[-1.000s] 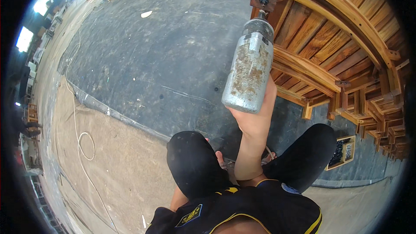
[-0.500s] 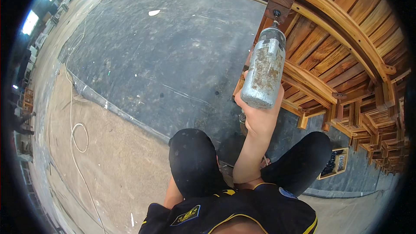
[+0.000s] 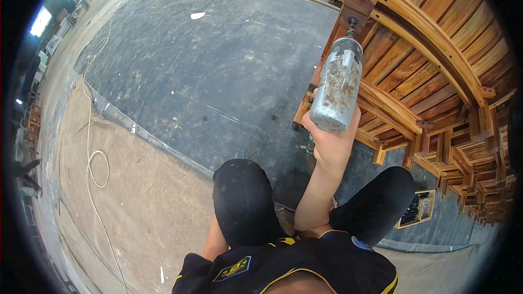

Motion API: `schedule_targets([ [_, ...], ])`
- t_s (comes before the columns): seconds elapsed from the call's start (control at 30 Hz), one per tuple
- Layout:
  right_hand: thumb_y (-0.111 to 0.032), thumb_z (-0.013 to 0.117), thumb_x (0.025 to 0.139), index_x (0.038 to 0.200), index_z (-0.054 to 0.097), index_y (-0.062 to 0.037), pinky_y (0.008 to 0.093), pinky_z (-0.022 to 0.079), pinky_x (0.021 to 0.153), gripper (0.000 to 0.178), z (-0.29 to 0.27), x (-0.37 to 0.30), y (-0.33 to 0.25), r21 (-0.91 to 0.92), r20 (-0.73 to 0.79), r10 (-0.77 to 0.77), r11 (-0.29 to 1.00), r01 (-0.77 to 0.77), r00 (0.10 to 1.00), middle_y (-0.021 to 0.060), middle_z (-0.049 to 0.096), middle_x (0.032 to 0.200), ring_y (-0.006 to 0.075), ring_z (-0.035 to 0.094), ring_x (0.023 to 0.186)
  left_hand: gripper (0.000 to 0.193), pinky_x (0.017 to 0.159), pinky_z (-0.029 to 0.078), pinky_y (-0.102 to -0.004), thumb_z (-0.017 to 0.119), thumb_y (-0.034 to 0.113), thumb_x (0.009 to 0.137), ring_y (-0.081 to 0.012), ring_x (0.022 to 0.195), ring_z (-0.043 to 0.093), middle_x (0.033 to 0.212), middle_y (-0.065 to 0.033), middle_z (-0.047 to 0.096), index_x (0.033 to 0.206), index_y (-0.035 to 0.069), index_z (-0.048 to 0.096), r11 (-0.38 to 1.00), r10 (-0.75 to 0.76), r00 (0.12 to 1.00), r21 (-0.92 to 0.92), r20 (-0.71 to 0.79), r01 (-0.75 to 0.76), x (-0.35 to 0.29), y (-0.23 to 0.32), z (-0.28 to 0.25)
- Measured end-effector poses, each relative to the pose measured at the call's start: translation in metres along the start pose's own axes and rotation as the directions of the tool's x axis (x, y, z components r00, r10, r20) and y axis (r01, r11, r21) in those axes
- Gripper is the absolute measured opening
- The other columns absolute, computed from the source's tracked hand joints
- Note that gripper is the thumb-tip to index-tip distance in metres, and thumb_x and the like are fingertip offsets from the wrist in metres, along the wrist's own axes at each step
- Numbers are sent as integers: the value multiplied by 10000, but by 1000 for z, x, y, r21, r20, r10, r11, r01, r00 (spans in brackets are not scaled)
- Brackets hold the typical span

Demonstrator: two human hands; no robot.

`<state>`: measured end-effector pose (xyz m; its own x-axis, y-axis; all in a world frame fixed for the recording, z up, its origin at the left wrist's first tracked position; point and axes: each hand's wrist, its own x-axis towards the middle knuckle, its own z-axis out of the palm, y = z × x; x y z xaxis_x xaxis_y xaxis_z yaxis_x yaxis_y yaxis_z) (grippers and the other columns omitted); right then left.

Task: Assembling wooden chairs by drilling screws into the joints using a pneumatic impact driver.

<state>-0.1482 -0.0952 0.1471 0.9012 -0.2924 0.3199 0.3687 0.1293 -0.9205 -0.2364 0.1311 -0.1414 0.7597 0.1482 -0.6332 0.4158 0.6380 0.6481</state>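
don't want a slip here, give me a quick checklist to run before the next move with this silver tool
1. Grip: right hand closed around the silver tool: ok.
2. Aim: tool's nose points at the dark fastener in the wooden block: ok by eye.
3. Full seating on the fastener: cannot tell, too small.
4. Left hand steadying the block: not ok; it is out of sight and not at the block.
5. Pale hose clear of the knees: ok, its loop lies well off to the left.
6. Finger on the trigger: cannot tell, the tool's body hides it.
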Motion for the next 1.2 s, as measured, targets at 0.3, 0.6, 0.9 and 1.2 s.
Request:
schedule_targets([
  [0.3, 165, 721, 591, 1254, 398, 4, 312, 501, 830, 755, -2, 1, 2, 24, -1, 13, 1000, -13, 1000, 120, 564, 1122, 203, 585, 1018, 250, 490, 425, -208, 556, 168, 905, -102, 559, 508, 793, -25, 587, 1048, -27, 621, 999, -2, 999, -47, -46, 0, -3, -17, 0],
  [0.6, 161, 722, 599, 1257, 387, 8, 304, 521, 778, 755, -4, 2, -1, -9, 6, 19, 1000, -19, 1000, 142, 561, 1129, 210, 589, 1009, 251, 495, 431, -210, 558, 170, 906, -105, 561, 513, 792, -26, 589, 1048, -26, 622, 997, 4, 995, -73, -96, -11, -6, -24, -5],
  [0.9, 57, 722, 611, 1032, 555, -10, 260, 467, 757, 458, 2, 4, -3, 59, -15, -89, 994, 90, 996, 34, 610, 922, 108, 580, 842, 251, 500, 437, -213, 560, 173, 906, -108, 564, 518, 791, -27, 590, 1048, -25, 623, 996, 14, 990, -82, -142, -26, -10, -27, -13],
  [1.2, 157, 702, 605, 1226, 414, 14, 285, 505, 762, 699, -12, -4, 5, 46, 2, -61, 997, 61, 998, 136, 568, 1090, 188, 586, 953, 252, 505, 443, -215, 562, 175, 907, -111, 566, 523, 791, -27, 592, 1048, -24, 624, 997, 11, 985, -77, -171, -24, -13, -32, -19],
])
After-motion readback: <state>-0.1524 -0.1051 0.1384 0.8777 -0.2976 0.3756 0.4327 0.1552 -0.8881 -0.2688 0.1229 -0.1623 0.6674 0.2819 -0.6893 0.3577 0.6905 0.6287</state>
